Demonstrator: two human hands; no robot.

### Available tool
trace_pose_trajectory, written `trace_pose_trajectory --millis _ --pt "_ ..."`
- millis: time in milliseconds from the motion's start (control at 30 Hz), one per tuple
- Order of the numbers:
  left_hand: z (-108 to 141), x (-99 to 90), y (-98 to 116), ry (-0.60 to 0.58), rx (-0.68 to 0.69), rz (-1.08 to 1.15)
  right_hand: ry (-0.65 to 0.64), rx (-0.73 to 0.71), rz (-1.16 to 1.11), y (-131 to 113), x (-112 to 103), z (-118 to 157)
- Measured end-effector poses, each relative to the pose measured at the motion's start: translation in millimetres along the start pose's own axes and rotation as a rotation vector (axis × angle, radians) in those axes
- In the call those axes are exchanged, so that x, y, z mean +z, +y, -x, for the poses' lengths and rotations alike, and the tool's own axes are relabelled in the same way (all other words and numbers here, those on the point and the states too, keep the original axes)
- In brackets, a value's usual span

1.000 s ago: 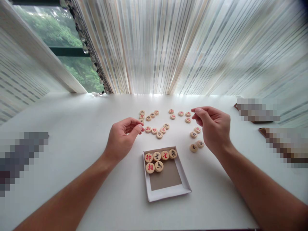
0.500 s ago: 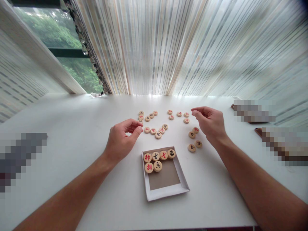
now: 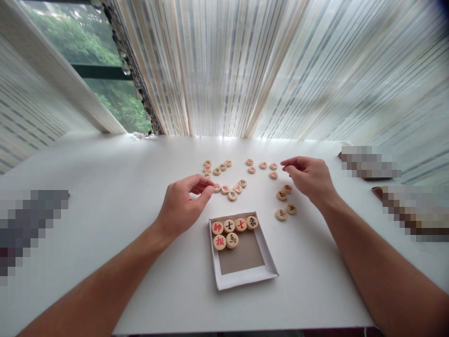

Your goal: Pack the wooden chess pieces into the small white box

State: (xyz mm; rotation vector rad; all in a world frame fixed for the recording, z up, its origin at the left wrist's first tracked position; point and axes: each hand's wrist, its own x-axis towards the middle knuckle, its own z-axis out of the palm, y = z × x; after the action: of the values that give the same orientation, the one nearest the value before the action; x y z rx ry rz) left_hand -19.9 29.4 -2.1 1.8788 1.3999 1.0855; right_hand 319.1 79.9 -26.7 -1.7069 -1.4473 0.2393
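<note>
Left hand (image 3: 213, 185) shifted nearer loose discs (image 3: 225, 189): twenty visible; six in box (image 3: 245, 279).

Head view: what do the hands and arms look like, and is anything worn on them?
The left hand and right hand are ordinary human hands without gloves. The left forearm and right forearm are bare to the picture's edge, with no sleeve, watch or bracelet in view. No cables or markings show. Some fingers are partly hidden.
</note>
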Motion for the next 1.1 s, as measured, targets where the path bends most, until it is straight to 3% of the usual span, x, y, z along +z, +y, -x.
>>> trace_pose_trajectory --millis 200,433,600,1100 --pt "-2 -0.8 -2 -0.019 -0.011 -0.03 -0.082 -0.107 -0.002 -13 4 11" --pt "-8 -1.5 -14 -0.005 -0.007 -0.069 -0.253 -0.457 -0.058 -46 14 41" --pt "-9 -1.0 -17 -0.005 -0.009 -0.111 -0.368 -0.622 -0.044 -50 19 51" --pt "-7 1.0 -10 -0.04 -0.003 -0.149 -0.504 -0.76 0.168 -49 18 52"
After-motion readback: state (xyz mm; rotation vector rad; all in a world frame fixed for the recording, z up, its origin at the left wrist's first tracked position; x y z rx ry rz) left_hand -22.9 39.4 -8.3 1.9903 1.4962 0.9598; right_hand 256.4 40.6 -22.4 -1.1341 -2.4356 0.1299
